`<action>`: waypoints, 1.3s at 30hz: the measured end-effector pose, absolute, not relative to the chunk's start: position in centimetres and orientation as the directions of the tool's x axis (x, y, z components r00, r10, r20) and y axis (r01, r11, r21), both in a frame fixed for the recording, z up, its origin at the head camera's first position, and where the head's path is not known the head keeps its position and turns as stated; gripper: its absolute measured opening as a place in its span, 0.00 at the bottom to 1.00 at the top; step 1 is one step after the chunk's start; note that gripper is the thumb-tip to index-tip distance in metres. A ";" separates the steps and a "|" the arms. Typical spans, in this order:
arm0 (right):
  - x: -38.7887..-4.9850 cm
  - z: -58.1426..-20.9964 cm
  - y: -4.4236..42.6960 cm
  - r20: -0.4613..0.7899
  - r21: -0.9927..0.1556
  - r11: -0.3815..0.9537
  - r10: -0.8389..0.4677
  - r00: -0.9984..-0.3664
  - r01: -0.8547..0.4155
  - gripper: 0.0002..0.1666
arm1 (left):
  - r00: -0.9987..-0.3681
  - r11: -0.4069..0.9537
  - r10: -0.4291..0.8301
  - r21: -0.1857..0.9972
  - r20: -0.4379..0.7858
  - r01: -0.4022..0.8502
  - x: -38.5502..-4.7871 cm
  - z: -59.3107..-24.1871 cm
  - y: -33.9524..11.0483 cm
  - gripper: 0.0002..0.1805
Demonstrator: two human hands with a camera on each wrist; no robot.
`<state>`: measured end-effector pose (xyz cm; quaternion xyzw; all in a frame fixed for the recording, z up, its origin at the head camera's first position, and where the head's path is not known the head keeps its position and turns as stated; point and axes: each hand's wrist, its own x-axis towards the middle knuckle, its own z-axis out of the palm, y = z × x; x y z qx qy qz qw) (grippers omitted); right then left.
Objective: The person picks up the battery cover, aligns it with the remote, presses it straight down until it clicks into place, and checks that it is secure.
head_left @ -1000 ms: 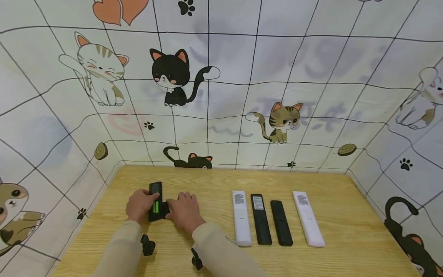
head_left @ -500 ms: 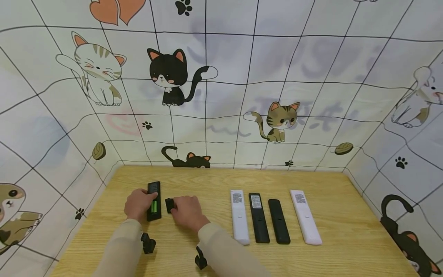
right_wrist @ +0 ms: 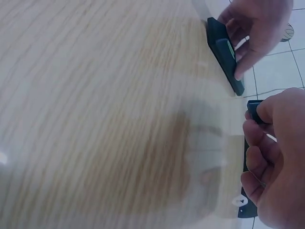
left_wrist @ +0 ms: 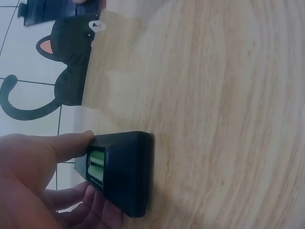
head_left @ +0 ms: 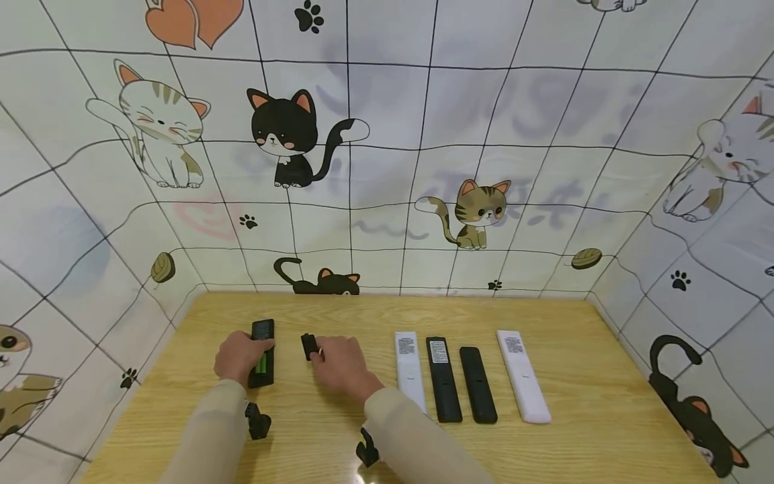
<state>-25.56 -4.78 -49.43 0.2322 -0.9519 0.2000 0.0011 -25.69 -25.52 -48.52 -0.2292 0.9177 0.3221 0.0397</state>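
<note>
My left hand grips a black remote control by its sides at the left of the table. Its back faces up with the compartment uncovered, and green batteries lie inside, as the left wrist view shows. To the right of it, my right hand pinches the small black battery cover between thumb and fingers. The cover is apart from the remote and held above the table. In the right wrist view the fingers hide much of the cover.
To the right, a white remote, a black one, a shorter black one and another white one lie in a row, backs up. A cat-patterned cloth wall borders the wooden table.
The battery cover came away from the remote in my right hand, which has moved right with it and turned it. My left hand has kept its grip on the remote.
</note>
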 end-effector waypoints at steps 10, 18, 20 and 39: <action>-25.2 -49.3 -3.5 -0.117 -0.491 0.814 -0.414 -0.903 -0.309 0.16 | -0.892 0.677 -0.380 0.582 -0.246 -0.449 -25.8 -48.7 -25.9 0.37; -25.3 -49.6 -3.3 -0.070 -0.420 0.823 -0.450 -0.890 -0.383 0.25 | -0.889 0.686 -0.383 0.568 -0.250 -0.455 -25.8 -48.1 -25.5 0.37; -25.3 -49.6 -3.2 -0.056 -0.416 0.825 -0.443 -0.895 -0.382 0.19 | -0.896 0.692 -0.368 0.570 -0.249 -0.443 -25.7 -47.9 -25.4 0.37; -25.7 -49.3 -2.5 0.098 -0.525 0.745 -0.427 -0.899 -0.411 0.08 | -0.898 0.624 -0.345 0.648 -0.272 -0.436 -25.7 -48.4 -25.7 0.39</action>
